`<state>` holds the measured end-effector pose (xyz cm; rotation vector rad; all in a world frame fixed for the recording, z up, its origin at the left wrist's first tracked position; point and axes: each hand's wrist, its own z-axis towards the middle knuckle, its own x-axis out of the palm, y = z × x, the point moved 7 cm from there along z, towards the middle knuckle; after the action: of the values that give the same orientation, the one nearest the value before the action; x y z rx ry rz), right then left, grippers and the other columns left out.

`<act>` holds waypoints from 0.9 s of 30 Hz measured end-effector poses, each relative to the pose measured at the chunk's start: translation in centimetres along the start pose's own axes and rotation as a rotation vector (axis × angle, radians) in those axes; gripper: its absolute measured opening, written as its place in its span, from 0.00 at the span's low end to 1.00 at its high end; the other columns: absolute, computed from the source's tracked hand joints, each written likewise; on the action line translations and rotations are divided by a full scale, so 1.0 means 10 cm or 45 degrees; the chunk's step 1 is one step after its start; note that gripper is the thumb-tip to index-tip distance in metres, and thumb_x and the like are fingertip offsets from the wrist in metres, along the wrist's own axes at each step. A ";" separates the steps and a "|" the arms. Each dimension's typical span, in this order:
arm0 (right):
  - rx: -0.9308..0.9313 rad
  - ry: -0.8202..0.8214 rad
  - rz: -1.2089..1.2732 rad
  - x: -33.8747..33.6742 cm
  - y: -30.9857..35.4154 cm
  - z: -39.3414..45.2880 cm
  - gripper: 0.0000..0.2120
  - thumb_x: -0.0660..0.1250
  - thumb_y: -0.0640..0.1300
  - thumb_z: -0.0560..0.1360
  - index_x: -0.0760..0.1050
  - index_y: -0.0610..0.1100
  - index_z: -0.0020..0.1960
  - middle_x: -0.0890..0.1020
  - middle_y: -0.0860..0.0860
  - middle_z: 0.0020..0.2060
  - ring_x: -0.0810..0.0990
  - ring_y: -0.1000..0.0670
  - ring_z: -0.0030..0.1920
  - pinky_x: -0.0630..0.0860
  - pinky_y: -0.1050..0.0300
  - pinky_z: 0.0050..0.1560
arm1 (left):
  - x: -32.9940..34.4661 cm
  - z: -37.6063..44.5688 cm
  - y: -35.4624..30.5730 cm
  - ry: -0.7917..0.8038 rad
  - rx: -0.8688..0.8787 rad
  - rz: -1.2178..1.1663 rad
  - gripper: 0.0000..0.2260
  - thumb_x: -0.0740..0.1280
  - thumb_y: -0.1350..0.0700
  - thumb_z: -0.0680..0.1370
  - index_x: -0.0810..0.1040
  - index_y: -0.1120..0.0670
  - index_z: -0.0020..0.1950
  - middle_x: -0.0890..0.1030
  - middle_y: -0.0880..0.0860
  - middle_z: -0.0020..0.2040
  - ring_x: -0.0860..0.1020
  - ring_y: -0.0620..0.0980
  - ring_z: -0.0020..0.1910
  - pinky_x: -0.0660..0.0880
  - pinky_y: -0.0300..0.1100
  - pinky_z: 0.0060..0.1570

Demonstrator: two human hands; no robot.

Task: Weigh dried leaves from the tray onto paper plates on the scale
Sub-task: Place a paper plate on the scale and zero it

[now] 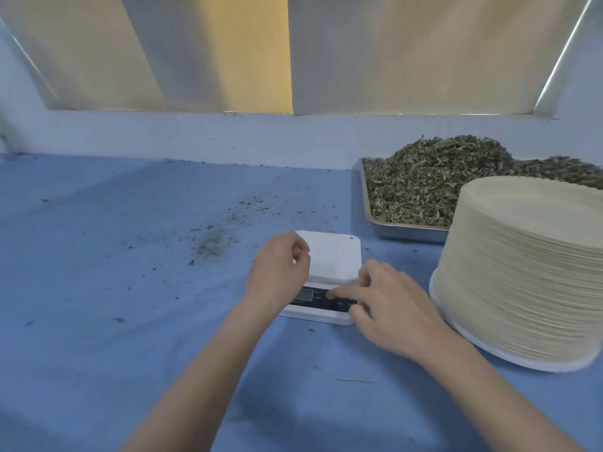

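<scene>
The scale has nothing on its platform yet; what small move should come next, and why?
Probably take one plate from the stack with the right hand and set it on the scale. Its white platform is bare, the right forefinger is at the yellow button, and the leaves lie in the tray.

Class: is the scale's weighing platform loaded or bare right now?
Bare. The white platform of the scale shows no plate and only a leaf speck; the paper plates sit stacked beside it.

Packing workroom: blue-covered bench (98,256), leaf tray (408,228) (metal), scale (332,256).
</scene>
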<state>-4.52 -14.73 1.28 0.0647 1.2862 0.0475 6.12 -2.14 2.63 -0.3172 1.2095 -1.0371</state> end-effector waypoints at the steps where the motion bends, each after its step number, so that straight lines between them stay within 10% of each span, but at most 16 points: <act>1: -0.015 0.002 -0.045 0.00 0.01 0.01 0.21 0.53 0.49 0.77 0.70 0.67 0.64 0.63 0.55 0.44 0.63 0.53 0.44 0.56 0.58 0.42 | -0.02 0.01 0.02 -0.014 -0.019 -0.019 0.07 0.60 0.58 0.76 0.76 0.49 0.46 0.76 0.45 0.45 0.71 0.41 0.38 0.67 0.40 0.39; 27: 0.251 -0.164 0.522 -0.16 -0.11 0.48 0.19 0.53 0.43 0.77 0.78 0.61 0.56 0.67 0.59 0.42 0.71 0.55 0.48 0.67 0.57 0.47 | -0.22 0.12 0.22 -0.115 -0.118 -0.207 0.04 0.65 0.55 0.75 0.79 0.48 0.42 0.76 0.41 0.37 0.72 0.38 0.35 0.67 0.33 0.36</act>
<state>-0.31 -16.00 4.06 0.4929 1.1291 0.2637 8.27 0.41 2.93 -0.5364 1.1660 -1.0965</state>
